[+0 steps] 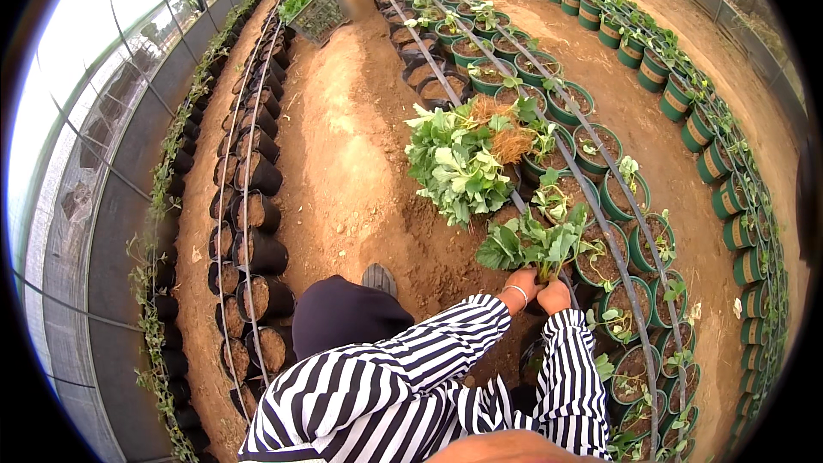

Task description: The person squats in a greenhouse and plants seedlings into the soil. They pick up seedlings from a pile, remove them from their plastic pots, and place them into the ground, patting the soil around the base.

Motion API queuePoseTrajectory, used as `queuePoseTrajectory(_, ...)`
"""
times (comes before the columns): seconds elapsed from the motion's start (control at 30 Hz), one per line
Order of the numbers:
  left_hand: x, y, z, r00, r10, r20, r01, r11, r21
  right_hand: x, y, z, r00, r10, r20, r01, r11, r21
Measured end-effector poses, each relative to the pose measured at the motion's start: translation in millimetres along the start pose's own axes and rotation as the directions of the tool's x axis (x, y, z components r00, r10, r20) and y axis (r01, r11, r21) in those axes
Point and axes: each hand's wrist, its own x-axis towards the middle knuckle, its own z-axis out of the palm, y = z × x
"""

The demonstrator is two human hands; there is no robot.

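Note:
Both my hands meet at the base of a leafy green strawberry plant point(537, 241) on the right of the path. My left hand point(524, 286), with a white bracelet at the wrist, closes round the stems. My right hand point(554, 296) grips the same stems close beside it; the roots are hidden. Just beyond lies a large bunch of strawberry plants point(456, 161) with bare brown roots, resting by the pots and a drip pipe. Green pots point(627, 302) with small plants stand to the right of my hands.
Black grow bags of soil point(265, 251) line the left side of the dirt path point(334, 141). Farther up the path a crate point(321, 16) holds leafy plants. Dark irrigation pipes point(598, 212) run over the pots. More green pots point(714, 164) stand in a row at the far right.

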Motion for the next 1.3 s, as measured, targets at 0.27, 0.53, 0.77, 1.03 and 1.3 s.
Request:
queuePoseTrajectory(0.27,2,0,12,0.99,0.096,-0.106,-0.092,0.995,0.039,-19,14,-7,0.957,-0.035,-0.289,0.011,0.996,-0.086)
queuePoseTrajectory(0.53,3,2,3,0.988,0.114,-0.099,-0.104,0.989,0.104,-16,37,-1,0.931,-0.033,-0.364,0.021,0.999,-0.038)
queuePoseTrajectory(0.77,2,2,3,0.98,0.148,-0.134,-0.13,0.983,0.133,-4,37,1,0.945,-0.035,-0.325,0.002,0.995,-0.1)
queuePoseTrajectory(1.03,2,-2,5,0.978,0.159,-0.132,-0.139,0.98,0.145,-31,38,5,0.917,-0.247,-0.312,0.216,0.968,-0.132)
queuePoseTrajectory(1.3,6,-3,9,0.979,0.164,-0.12,-0.149,0.981,0.126,-27,42,-19,0.938,-0.342,0.045,0.34,0.894,-0.293)
